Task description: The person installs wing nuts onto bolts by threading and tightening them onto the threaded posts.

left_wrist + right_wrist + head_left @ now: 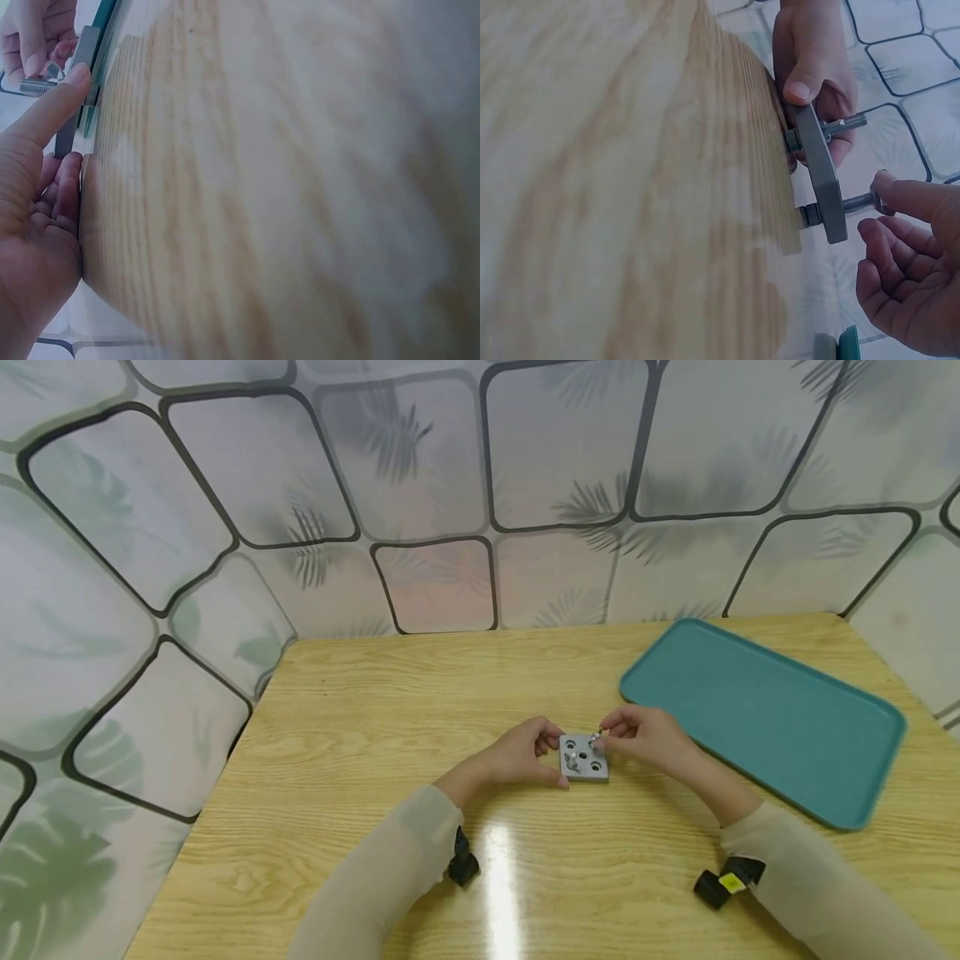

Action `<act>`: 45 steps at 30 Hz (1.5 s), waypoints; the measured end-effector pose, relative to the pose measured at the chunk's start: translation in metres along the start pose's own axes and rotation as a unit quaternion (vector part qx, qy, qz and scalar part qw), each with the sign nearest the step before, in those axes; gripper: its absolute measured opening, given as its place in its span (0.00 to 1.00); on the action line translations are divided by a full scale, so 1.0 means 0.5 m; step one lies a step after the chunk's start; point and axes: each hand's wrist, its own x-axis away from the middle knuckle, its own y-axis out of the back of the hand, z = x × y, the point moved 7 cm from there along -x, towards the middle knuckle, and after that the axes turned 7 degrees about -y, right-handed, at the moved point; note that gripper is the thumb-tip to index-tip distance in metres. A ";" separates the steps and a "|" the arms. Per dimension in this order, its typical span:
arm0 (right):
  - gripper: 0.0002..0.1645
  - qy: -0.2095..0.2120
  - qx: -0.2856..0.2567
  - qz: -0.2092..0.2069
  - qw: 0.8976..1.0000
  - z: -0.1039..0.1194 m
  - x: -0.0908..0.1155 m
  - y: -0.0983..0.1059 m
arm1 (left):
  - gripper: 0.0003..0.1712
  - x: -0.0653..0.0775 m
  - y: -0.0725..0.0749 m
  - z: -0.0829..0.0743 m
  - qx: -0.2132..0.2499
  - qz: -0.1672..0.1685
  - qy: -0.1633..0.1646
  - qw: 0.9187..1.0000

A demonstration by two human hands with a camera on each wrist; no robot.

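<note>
A small square metal plate (582, 744) with several round holes is held just above the wooden table. My left hand (521, 753) grips its left side, thumb at the near corner, fingers at the far one. On the near-left part of the plate sits a wing nut (573, 763) on a bolt. At the far-right hole, my right hand (648, 739) pinches the top of a second threaded bolt (857, 202). In the right wrist view a hex head (810, 215) shows beneath the plate. The small piece between the right fingertips is mostly hidden.
A teal tray (750, 710) lies slantwise on the right of the wooden table (375, 710), beyond the right forearm. Behind the table hangs a patterned curtain (555, 452). Each wrist wears a black camera mount.
</note>
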 end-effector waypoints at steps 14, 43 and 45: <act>0.09 -0.002 -0.003 0.013 1.000 0.003 0.010 0.001 | 0.38 0.000 -0.002 0.005 0.009 0.001 0.006 1.000; 0.15 -0.018 0.010 -0.006 1.000 -0.004 -0.004 0.000 | 0.36 0.002 -0.002 -0.001 -0.001 -0.006 0.008 1.000; 0.15 -0.015 0.009 -0.005 1.000 0.001 -0.007 -0.002 | 0.36 0.001 -0.002 -0.001 -0.001 -0.006 0.006 1.000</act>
